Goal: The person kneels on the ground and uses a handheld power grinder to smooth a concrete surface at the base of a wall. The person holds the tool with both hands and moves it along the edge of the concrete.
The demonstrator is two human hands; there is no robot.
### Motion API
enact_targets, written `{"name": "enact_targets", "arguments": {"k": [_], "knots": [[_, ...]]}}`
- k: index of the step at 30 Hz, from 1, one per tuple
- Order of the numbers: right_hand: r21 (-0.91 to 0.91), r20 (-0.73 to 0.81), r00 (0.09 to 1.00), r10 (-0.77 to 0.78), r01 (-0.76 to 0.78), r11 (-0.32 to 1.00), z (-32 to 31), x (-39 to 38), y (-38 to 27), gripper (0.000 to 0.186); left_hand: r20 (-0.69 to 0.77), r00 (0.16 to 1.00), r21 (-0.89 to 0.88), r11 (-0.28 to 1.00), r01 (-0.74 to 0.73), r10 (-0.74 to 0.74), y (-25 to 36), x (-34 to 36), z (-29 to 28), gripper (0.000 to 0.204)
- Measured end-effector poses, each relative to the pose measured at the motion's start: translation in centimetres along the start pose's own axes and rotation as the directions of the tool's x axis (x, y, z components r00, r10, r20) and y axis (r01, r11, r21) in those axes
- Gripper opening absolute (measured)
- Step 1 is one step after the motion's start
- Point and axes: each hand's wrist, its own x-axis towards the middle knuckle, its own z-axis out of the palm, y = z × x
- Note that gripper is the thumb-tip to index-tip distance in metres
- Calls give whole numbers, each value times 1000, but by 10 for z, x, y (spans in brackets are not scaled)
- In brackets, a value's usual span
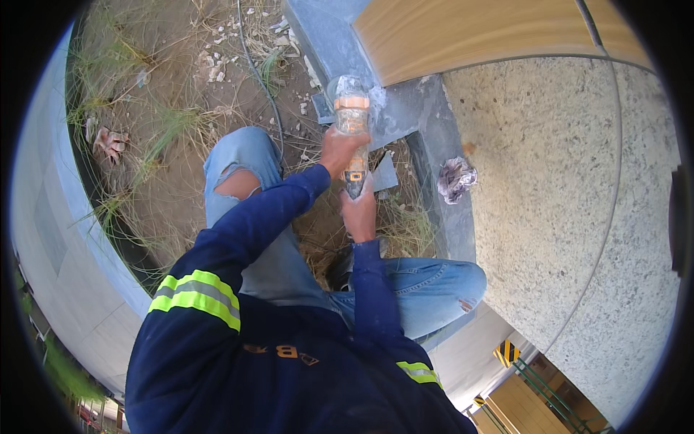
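A dusty orange and grey angle grinder point(353, 116) is gripped in both my hands, its head pointing away from me. My left hand point(343, 150) wraps around the middle of its body. Behind it, my right hand point(359, 211) closes on the dark rear end. The grinder's head is at the edge of a grey-blue stone slab point(394, 108) coated with pale dust. Its disc is mostly hidden, so I cannot tell whether it touches the stone.
My bent knees point(249, 170) flank the tool over dry soil with grass. A cable point(260, 79) runs across the soil among broken stone chips point(215, 66). Crumpled wrapping point(457, 179) lies on the stone edging at right. Beyond are a speckled concrete surface point(542, 181) and a wood-patterned panel point(477, 32).
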Motion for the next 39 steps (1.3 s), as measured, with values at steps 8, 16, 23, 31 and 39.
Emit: {"name": "enact_targets", "arguments": {"k": [8, 16, 23, 31, 39], "knots": [[63, 6, 999, 52, -52, 997, 9, 12, 8, 72, 25, 999, 5, 999, -46, 46, -5, 11, 3, 42], [80, 2, 1000, 13, -13, 997, 7, 8, 19, 76, -13, 999, 74, 997, -35, 36, -7, 4, 5, 36], [-14, 27, 999, 17, -17, 1000, 12, 31, -1, 79, -38, 999, -23, 999, -24, 23, 0, 31, -3, 39], [53, -13, 1000, 9, -8, 999, 13, 15, 16, 79, 3, 999, 88, 995, -49, 49, 1, 12, 3, 34], [-61, 19, 1000, -15, 17, 998, 10, 33, -5, 78, -21, 1000, -91, 996, 18, -20, 16, 24, -7, 39]]}}
